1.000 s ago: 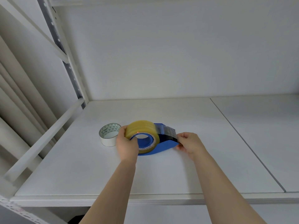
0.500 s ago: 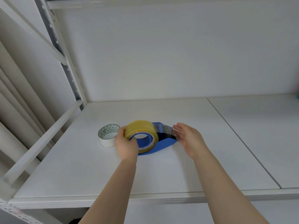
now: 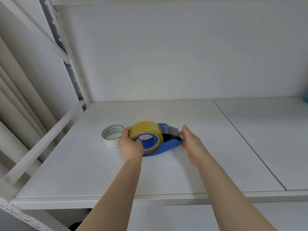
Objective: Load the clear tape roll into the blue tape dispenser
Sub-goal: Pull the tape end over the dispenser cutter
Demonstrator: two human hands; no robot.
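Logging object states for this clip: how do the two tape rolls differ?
The clear tape roll is yellowish, stands upright on the blue tape dispenser, gripped by the left hand. The white tape roll is smaller, lies flat on the shelf, untouched. Both are rings.

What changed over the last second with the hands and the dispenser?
The right hand let go of the blue tape dispenser at its front end and opened, flat beside it. The left hand kept gripping the clear tape roll on the hub; the white roll stayed put.
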